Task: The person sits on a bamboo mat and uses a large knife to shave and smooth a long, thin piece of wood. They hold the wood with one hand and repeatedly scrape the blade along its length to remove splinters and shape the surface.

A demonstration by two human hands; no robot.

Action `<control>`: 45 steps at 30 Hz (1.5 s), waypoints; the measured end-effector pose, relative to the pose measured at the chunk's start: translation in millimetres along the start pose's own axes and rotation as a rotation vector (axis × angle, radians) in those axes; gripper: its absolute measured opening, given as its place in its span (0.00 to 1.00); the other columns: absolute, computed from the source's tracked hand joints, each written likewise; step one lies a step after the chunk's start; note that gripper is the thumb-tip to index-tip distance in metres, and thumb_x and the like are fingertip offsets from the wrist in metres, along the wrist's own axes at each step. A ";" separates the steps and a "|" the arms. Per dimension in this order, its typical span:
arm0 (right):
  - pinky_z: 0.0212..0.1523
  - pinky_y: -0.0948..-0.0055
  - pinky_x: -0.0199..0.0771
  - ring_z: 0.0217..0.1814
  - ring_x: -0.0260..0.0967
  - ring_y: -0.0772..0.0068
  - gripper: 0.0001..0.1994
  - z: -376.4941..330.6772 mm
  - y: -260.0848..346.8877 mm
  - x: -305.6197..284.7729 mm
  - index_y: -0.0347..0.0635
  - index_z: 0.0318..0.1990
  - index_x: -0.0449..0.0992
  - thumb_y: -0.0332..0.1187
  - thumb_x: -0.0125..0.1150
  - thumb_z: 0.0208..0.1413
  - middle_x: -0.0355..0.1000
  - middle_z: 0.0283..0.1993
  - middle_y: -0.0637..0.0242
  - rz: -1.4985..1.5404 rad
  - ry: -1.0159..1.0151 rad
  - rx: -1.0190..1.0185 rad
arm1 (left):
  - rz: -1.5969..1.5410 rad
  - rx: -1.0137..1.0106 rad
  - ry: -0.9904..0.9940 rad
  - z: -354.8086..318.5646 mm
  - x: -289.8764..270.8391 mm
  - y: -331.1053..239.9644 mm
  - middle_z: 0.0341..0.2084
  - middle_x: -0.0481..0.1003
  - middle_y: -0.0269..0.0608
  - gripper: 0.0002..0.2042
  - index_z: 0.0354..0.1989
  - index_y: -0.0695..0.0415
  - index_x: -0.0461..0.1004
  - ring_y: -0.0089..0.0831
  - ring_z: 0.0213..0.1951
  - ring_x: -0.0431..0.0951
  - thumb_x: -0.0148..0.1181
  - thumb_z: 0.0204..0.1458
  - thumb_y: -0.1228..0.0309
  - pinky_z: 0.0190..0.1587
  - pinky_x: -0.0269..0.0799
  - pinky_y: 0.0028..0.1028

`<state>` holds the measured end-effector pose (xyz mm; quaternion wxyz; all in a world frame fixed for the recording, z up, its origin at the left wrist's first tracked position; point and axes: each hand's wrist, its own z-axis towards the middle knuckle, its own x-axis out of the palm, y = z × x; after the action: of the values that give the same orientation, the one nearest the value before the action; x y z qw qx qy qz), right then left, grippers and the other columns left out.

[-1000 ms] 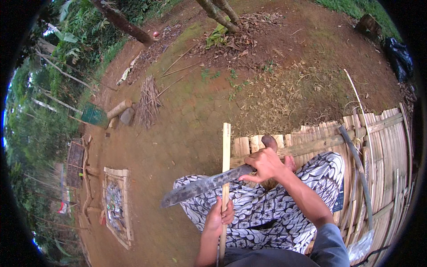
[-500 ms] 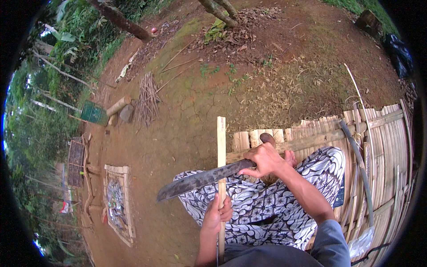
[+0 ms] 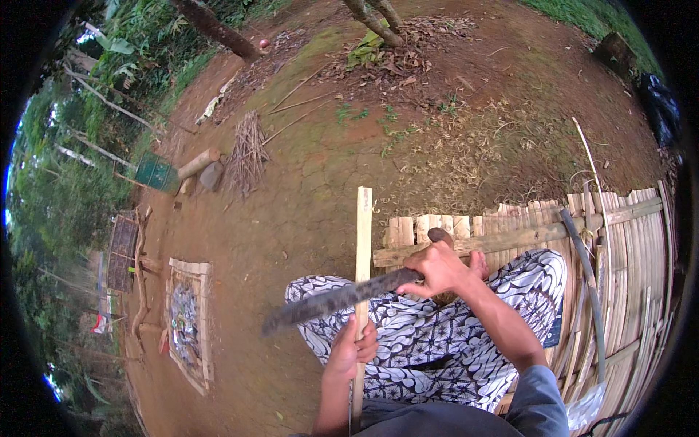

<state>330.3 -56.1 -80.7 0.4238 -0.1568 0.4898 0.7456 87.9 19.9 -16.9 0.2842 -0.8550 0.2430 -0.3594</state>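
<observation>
My left hand [image 3: 349, 349] is closed round a long, pale bamboo strip [image 3: 364, 233] that stands upright in front of my body. My right hand [image 3: 437, 268] grips a machete [image 3: 342, 297] by its brown wooden handle. The dark, mottled blade reaches left and crosses the strip a little above my left hand; its outer part is blurred. Black-and-white patterned cloth [image 3: 415, 371] covers my crossed legs beneath both hands. The strip's lower end runs down against my dark shirt.
I sit on a bamboo slat platform [image 3: 633, 255] with a grey-green pole [image 3: 586, 284] lying across it. Curled shavings [image 3: 473, 160] litter the soil ahead. Left are a framed pit of rubbish [image 3: 186, 320], a stick bundle [image 3: 247, 153] and a green drum [image 3: 156, 173].
The machete blade has tilted slightly, its tip shifting a little rightward and blurring. My left hand keeps its hold on the strip. The whole view has turned slightly.
</observation>
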 end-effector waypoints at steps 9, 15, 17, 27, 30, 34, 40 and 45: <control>0.24 0.58 0.66 0.15 0.63 0.53 0.26 16.3 -62.1 -27.5 0.38 0.24 0.77 0.55 0.49 0.50 0.63 0.11 0.51 0.042 -0.026 0.431 | 0.268 0.096 -0.082 -20.0 23.7 17.4 0.12 0.50 0.22 0.22 0.25 0.52 0.59 0.13 0.12 0.47 0.34 0.59 0.46 0.13 0.42 0.17; 0.29 0.57 0.70 0.21 0.68 0.53 0.25 -0.4 -24.8 2.6 0.39 0.26 0.75 0.56 0.53 0.48 0.68 0.17 0.56 -0.079 0.029 0.325 | 0.322 -0.070 0.069 -6.8 50.5 44.3 0.12 0.52 0.22 0.24 0.27 0.55 0.62 0.13 0.12 0.48 0.33 0.59 0.46 0.14 0.44 0.17; 0.32 0.57 0.71 0.24 0.70 0.50 0.29 5.0 -21.4 -3.4 0.39 0.29 0.77 0.60 0.51 0.47 0.69 0.19 0.52 -0.054 0.128 0.482 | 0.253 -0.035 0.083 -4.5 42.7 37.4 0.12 0.51 0.22 0.23 0.27 0.54 0.60 0.13 0.12 0.48 0.33 0.59 0.47 0.13 0.43 0.17; 0.25 0.59 0.65 0.18 0.65 0.57 0.29 7.0 -27.1 -24.9 0.29 0.29 0.76 0.54 0.47 0.55 0.65 0.14 0.47 0.200 -0.207 0.791 | 0.197 0.121 -0.072 -6.4 -2.4 9.0 0.10 0.58 0.33 0.24 0.26 0.55 0.60 0.17 0.09 0.52 0.30 0.60 0.48 0.11 0.47 0.17; 0.22 0.61 0.61 0.15 0.59 0.65 0.26 3.9 -28.3 -24.3 0.27 0.29 0.74 0.48 0.47 0.57 0.63 0.13 0.49 0.286 -0.302 0.732 | 0.181 0.103 -0.099 -5.7 -3.0 6.7 0.10 0.59 0.33 0.24 0.26 0.56 0.61 0.17 0.09 0.52 0.30 0.61 0.48 0.11 0.49 0.17; 0.22 0.62 0.60 0.14 0.59 0.63 0.24 -2.3 -25.4 -16.7 0.30 0.24 0.72 0.47 0.47 0.56 0.62 0.12 0.52 0.359 -0.279 0.574 | 0.176 0.128 -0.096 0.1 -2.7 10.4 0.10 0.59 0.34 0.24 0.26 0.57 0.62 0.18 0.10 0.54 0.30 0.61 0.49 0.13 0.53 0.18; 0.22 0.60 0.64 0.17 0.65 0.52 0.22 -1.6 -8.2 -6.0 0.37 0.21 0.72 0.50 0.54 0.48 0.65 0.14 0.54 0.175 -0.149 0.259 | 0.247 0.132 -0.060 7.8 -5.8 9.5 0.13 0.63 0.36 0.25 0.29 0.60 0.64 0.21 0.15 0.61 0.30 0.61 0.50 0.19 0.62 0.21; 0.24 0.61 0.66 0.20 0.67 0.51 0.23 1.3 10.2 -6.7 0.38 0.22 0.74 0.54 0.56 0.45 0.68 0.16 0.55 0.051 -0.054 0.127 | 0.198 0.169 0.056 16.2 -4.9 6.1 0.17 0.66 0.39 0.24 0.32 0.62 0.66 0.24 0.18 0.65 0.31 0.62 0.53 0.22 0.65 0.24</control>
<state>326.4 -59.8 -69.7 0.4267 -0.0971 0.5283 0.7276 95.7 23.7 -32.7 0.3824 -0.7895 0.3029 -0.3726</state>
